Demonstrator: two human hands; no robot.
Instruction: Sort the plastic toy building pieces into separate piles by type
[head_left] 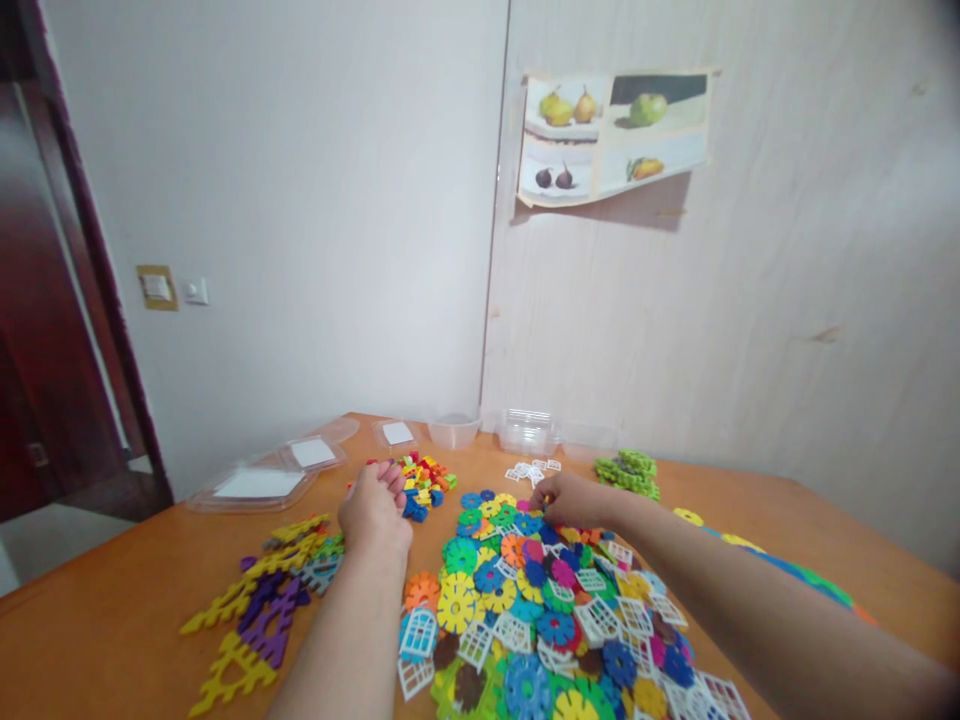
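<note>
My left hand [375, 510] rests on the orange table [112, 620] with its fingers curled down at the edge of a small heap of little coloured bricks [424, 482]. My right hand [574, 500] reaches into the far end of a big pile of coloured flower-shaped plastic discs and white window pieces [540, 610]; its fingertips pinch something small and yellow, hard to make out. A yellow and purple assembled chain of pieces [255, 600] lies left of my left forearm.
Clear plastic lids [259, 485] and tubs [525, 432] stand along the far table edge by the wall. A green stack of discs [628, 472] sits at the back right, white window pieces [532, 470] near it. A fruit poster [611, 135] hangs on the wall.
</note>
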